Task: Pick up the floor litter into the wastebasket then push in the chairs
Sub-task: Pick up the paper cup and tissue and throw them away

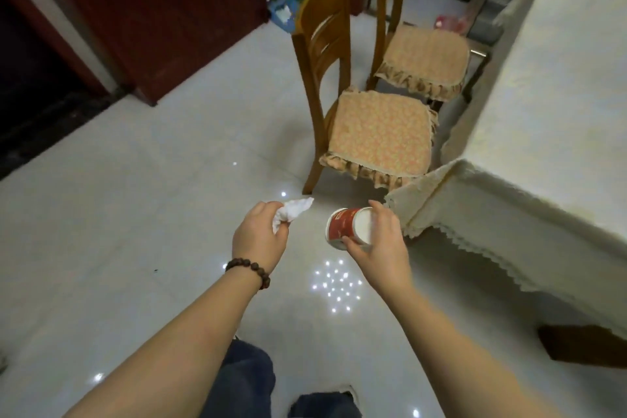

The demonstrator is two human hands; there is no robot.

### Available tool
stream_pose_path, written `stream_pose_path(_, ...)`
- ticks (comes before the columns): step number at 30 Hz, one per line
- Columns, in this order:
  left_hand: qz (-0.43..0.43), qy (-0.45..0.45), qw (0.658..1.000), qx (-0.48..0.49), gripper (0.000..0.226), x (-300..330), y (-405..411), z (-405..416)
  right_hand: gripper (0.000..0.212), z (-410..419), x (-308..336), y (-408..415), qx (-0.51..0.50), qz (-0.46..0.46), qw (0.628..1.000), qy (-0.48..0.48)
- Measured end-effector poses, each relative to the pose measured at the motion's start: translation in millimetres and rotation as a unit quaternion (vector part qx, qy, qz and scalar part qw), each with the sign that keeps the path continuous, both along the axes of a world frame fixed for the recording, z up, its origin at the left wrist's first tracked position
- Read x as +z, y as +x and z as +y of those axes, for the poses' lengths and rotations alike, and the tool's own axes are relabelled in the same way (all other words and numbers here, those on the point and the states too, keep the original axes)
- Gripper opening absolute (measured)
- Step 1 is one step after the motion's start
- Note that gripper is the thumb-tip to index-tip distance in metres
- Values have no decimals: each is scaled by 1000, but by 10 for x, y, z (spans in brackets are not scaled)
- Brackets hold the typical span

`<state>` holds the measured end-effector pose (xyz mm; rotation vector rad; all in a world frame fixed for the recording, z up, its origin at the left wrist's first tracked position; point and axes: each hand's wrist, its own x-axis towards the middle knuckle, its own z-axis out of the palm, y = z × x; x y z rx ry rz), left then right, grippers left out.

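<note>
Between both hands: bare floor (135, 214).
Left hand (259, 236): clenched on crumpled tissue (293, 212); soft, weightless, any pinch holds.
Right hand (380, 241): grasping paper cup (344, 227) sideways; light, crushable, hold the wall gently.
Beyond: chairs (373, 139), not yet pushed in.

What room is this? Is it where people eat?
Probably a home dining room. Two wooden chairs with cushioned seats stand beside a table covered in a cream tablecloth, on a shiny tiled floor.
</note>
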<state>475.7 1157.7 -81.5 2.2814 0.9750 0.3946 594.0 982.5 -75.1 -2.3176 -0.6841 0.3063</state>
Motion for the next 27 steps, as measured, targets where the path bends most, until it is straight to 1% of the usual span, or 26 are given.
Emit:
stream_pose_path(4, 1, 4, 998, 58, 17, 49, -310, 627, 78, 787, 57, -109, 50, -12, 999, 7)
stream_pose_path(8, 5, 6, 996, 94, 19, 40, -554, 1462, 76, 1742, 39, -249, 78, -11, 997, 19)
stream_pose_path(12, 0, 2, 995, 95, 17, 85, -691, 2414, 74, 2742, -4, -397, 71, 1, 997, 31)
stream_pose_path(16, 1, 7, 996, 92, 18, 175, -736, 3290, 73, 3557, -4, -466, 59, 12, 997, 44)
stream_pose_path(21, -1, 10, 996, 88, 20, 247, -514, 4140, 71, 4308, 76, -261, 47, 6, 998, 44)
stream_pose_path(27, -2, 16, 999, 49, 18, 149, 249, 4923, 70, 5045, 53, 432, 34, -12, 999, 38)
